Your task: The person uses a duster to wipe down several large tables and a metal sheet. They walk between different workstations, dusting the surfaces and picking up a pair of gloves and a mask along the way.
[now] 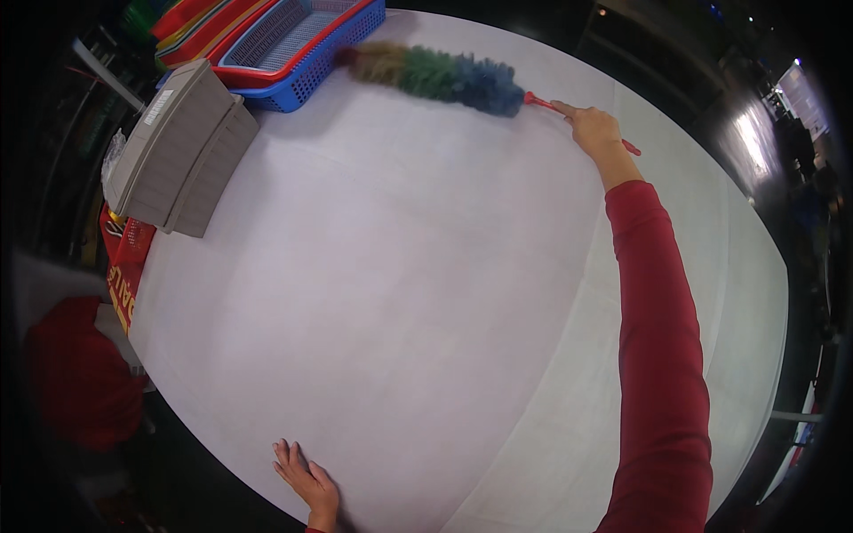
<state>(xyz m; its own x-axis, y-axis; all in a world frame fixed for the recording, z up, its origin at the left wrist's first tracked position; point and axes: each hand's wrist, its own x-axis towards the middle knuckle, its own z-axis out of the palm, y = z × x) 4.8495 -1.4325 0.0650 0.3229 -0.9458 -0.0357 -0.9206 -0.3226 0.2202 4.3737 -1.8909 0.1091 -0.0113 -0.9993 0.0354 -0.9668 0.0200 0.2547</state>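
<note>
My right hand [593, 130] is closed around the red handle of a feather duster [462, 83] near the far side of the white-covered table [382, 293]. The duster's fluffy head runs from blue through green and brown to dark red at its tip. It lies along the table's far part, pointing left, with the tip close to a blue basket. My right arm is stretched far forward in a dark red sleeve. At the near edge, my left hand [306, 480] rests on the table with its fingers spread, holding nothing.
Stacked plastic baskets [302, 84], blue and red, stand at the far left corner. Beside them are grey lidded bins [191, 147]. A red printed box or basket [129, 258] sits at the left edge. Red cloth [84, 373] is beyond the table's left side.
</note>
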